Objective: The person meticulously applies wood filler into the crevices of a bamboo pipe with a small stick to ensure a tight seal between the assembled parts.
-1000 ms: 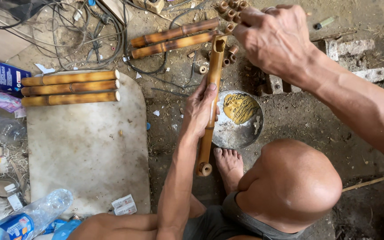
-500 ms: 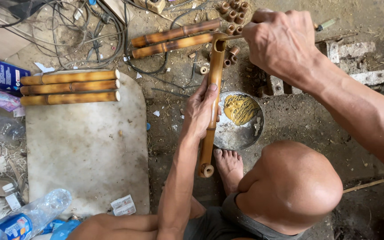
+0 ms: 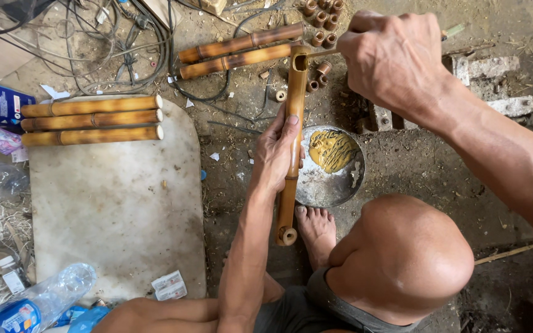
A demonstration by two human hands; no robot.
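Note:
My left hand (image 3: 276, 154) grips a long bamboo tube (image 3: 291, 206) around its middle and holds it over the ground, its far open end pointing away from me. My right hand (image 3: 396, 58) is closed on a thin stick (image 3: 323, 53). The tip of the stick rests at the notch near the tube's far end. A round metal bowl (image 3: 316, 188) with yellow paste (image 3: 331, 150) sits just right of the tube, beside my bare foot (image 3: 316, 225).
Three bamboo tubes (image 3: 90, 119) lie on a pale stone slab (image 3: 118, 209) at left. Two more tubes (image 3: 242, 52) and several short bamboo rings (image 3: 322, 15) lie on the dirt. Tangled cables (image 3: 118, 43), plastic bottles (image 3: 38, 302), bricks (image 3: 488, 68) and my knee (image 3: 402, 259) surround the spot.
My right hand has shifted slightly to the right with the stick at the tube's far end. The left hand keeps its grip on the tube.

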